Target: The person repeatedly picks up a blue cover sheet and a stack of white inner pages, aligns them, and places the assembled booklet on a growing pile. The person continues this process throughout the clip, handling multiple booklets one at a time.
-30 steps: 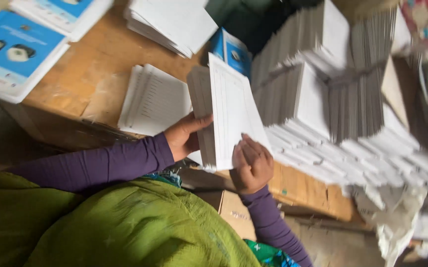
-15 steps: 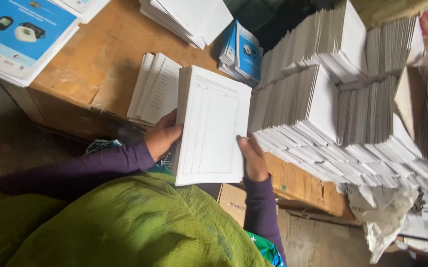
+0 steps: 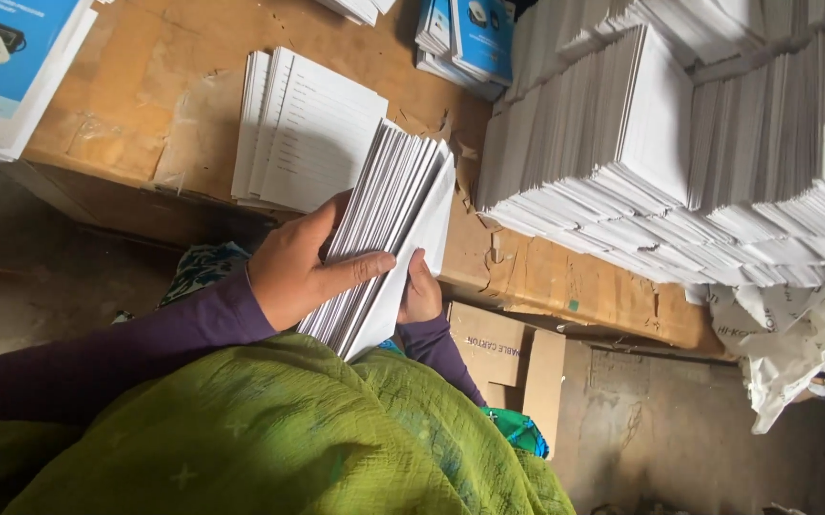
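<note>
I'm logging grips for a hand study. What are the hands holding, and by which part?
Both hold one stack of white booklets, tilted on edge. The left hand wraps its near end, thumb across the top; the right hand grips the lower edge.

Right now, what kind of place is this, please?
Probably a print or packing workshop. Tall piles of white printed sheets cover a cardboard-topped table, blue leaflets lie stacked, and both hands hold a thick sheaf of sheets.
</note>
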